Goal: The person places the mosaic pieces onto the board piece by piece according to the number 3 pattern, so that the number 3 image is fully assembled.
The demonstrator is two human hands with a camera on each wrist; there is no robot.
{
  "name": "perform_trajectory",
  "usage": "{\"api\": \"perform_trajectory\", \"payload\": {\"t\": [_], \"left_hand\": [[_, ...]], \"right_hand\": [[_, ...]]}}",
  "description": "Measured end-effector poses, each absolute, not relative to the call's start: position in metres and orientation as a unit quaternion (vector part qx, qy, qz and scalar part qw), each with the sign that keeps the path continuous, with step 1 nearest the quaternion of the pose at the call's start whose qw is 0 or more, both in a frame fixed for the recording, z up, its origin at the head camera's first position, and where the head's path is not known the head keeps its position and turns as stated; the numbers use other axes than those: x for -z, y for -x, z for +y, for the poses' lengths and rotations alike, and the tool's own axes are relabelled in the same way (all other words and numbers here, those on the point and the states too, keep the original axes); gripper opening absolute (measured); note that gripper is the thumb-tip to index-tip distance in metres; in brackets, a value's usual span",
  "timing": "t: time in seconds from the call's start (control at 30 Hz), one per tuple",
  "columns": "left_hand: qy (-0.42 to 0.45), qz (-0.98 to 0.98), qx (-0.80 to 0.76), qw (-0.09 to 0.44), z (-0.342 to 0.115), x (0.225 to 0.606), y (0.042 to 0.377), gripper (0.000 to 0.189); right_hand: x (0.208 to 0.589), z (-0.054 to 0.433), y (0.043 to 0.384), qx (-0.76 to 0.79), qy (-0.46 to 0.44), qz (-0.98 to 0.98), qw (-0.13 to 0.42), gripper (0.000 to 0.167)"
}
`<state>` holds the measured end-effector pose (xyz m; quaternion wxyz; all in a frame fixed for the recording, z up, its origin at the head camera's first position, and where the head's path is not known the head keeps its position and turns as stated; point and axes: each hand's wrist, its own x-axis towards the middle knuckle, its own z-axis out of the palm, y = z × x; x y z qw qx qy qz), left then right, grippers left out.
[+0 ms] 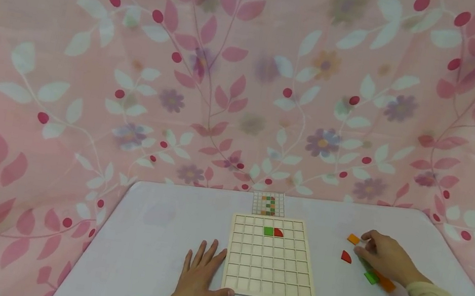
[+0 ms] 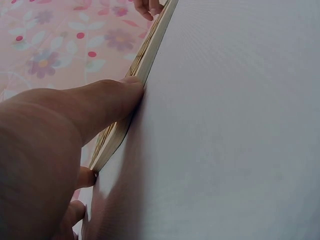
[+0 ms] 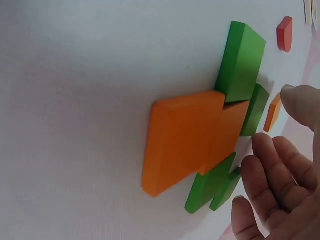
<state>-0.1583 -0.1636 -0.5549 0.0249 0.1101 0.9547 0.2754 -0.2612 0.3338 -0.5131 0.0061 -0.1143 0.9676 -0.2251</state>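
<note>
My left hand [image 1: 197, 280] rests at the near left corner of a wooden grid board [image 1: 266, 262], fingers spread along its left side. Its thumb [image 2: 112, 100] touches the front edge. On the board, a green square tile [image 1: 268, 231] lies beside a red quarter-round tile [image 1: 278, 232]. To the right, my right hand [image 1: 387, 256] hovers over loose tiles, thumb and fingers apart, and nothing shows between them. Closest to its fingertips is a single orange tile [image 1: 353, 239]. Below the hand are green tiles [image 3: 242, 62] and orange tiles [image 3: 182, 142], partly overlapping.
A small pattern card [image 1: 268, 205] with coloured cells lies behind the board. One loose red quarter-round tile [image 1: 346, 257] sits between the board and the right hand. A pink floral cloth [image 1: 245, 93] hangs behind the white-covered table [image 1: 150, 237].
</note>
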Motion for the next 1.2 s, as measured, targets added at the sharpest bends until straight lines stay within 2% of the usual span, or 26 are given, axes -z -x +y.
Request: {"api": "perform_trajectory", "payload": {"t": [0.37,0.7,1.2], "left_hand": [[-0.11,0.955,-0.274,0.025,-0.163,0.556,0.159,0.101],[-0.115,0.955,-0.274,0.016,-0.163,0.553,0.157,0.1],[-0.112,0.954,-0.277,0.027,-0.165,0.556,0.158,0.101]], "right_hand": [[0.523,0.33,0.27,0.213,0.103,0.972,-0.007,0.031],[0.524,0.325,0.269,0.207,0.096,0.973,-0.02,0.036],[0.527,0.317,0.272,0.214,0.121,0.969,-0.036,0.028]]}}
